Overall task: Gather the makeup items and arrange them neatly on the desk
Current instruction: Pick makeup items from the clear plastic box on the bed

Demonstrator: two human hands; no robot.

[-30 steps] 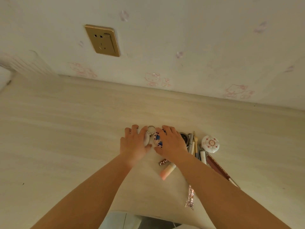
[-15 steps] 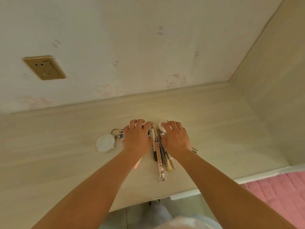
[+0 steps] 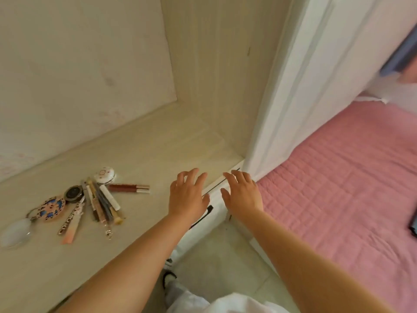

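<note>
Now both spread flat and empty: left hand [image 3: 188,195] over the desk [image 3: 158,150] edge, right hand [image 3: 242,194] just past it. Gathered at far left, well apart: makeup items [image 3: 99,199] fanned loosely (hardly neat), lip gloss tube [image 3: 128,188] lying crosswise. Could nudge the fan skewed on reaching back. Labels blurred; round mirror [image 3: 15,231] partly cut off.
</note>
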